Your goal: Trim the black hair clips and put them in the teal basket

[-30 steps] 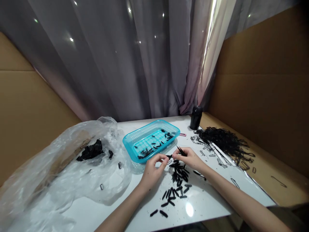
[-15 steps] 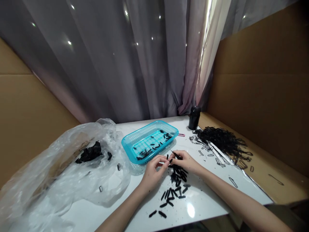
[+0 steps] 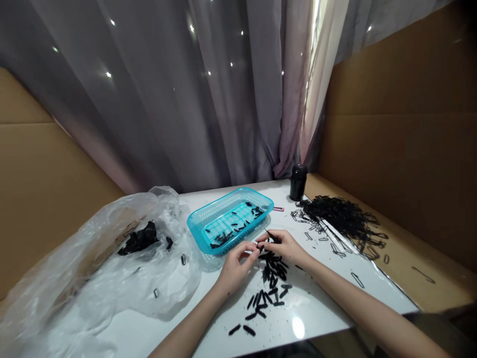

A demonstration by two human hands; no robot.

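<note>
Over a white table (image 3: 316, 311), my left hand (image 3: 238, 263) pinches a small black piece (image 3: 260, 247) between thumb and fingertips. Its fingers meet those of my right hand (image 3: 281, 246), which is closed around a thin, pointed black tool (image 3: 274, 237) and also touches the small piece. Below both hands spreads a loose pile of short black pieces (image 3: 274, 278), with a few lying apart toward the front edge. Just behind my hands is a blue plastic basket (image 3: 194, 233) holding several more black pieces. The exact contact at the fingertips is too small to make out.
Crumpled clear plastic (image 3: 167, 293) with a black bundle (image 3: 139, 238) covers the left side. A black jar (image 3: 298, 183) stands at the back right, beside a heap of thin black loops (image 3: 343, 216). A pink-handled item (image 3: 278, 209) lies by the basket. Cardboard walls flank the table.
The view has shifted slightly. My right hand's fingers have moved a little to the left, closer against the left fingertips, and the small black piece has turned.
</note>
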